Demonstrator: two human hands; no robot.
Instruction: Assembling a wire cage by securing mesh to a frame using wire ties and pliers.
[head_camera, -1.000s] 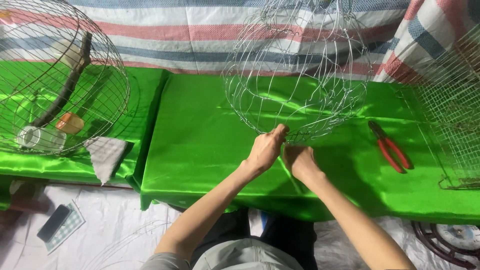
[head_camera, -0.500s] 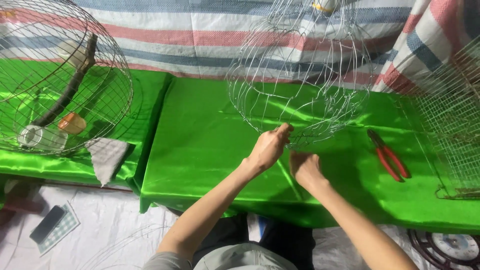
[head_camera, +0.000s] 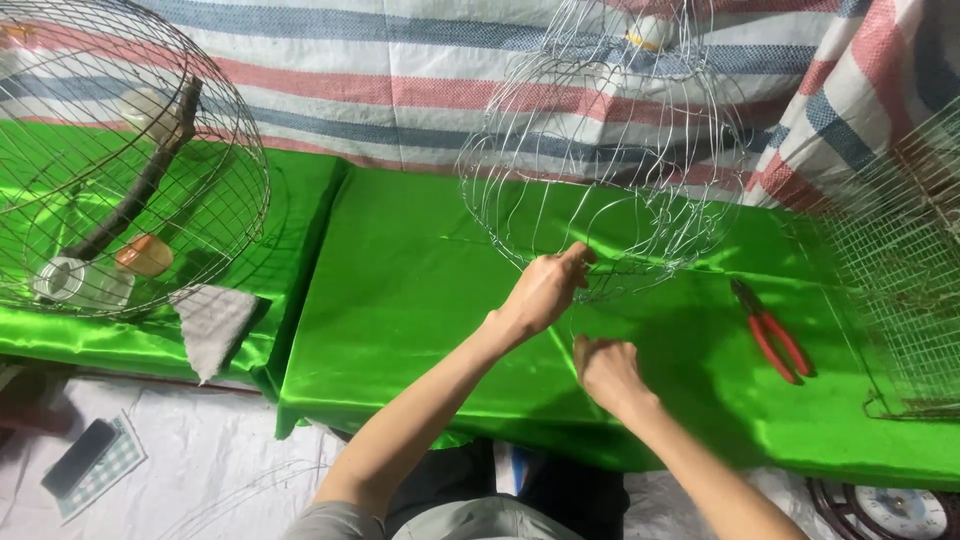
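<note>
We are seeing few packages or labels: a small white cylinder (head_camera: 60, 278) and an orange tub (head_camera: 145, 255) are sitting inside the round wire cage (head_camera: 130, 160) at the far left end of the green-covered table (head_camera: 400, 300), and a flat dark case on a checked card (head_camera: 92, 465) is lying on the white floor sheet below the table's left front corner. A grey cloth (head_camera: 212, 325) is hanging over the front edge there.

The half-built wire frame (head_camera: 600, 160) is standing near the middle of the table, toward its back edge, against the striped tarp (head_camera: 400, 70). Our left hand (head_camera: 545, 292) is pinching the frame's lower rim, fingers closed narrow on a wire, thumb and forefinger meeting at the rim. Our right hand (head_camera: 605, 370) is lying just in front of the frame, near the front edge, fingers curled loosely; it is probably gripping a thin wire end, but we cannot tell for sure. Red-handled pliers (head_camera: 772, 332) are lying right of the hands, apart from both. A square mesh cage (head_camera: 905, 270) is occupying the table's right end.
</note>
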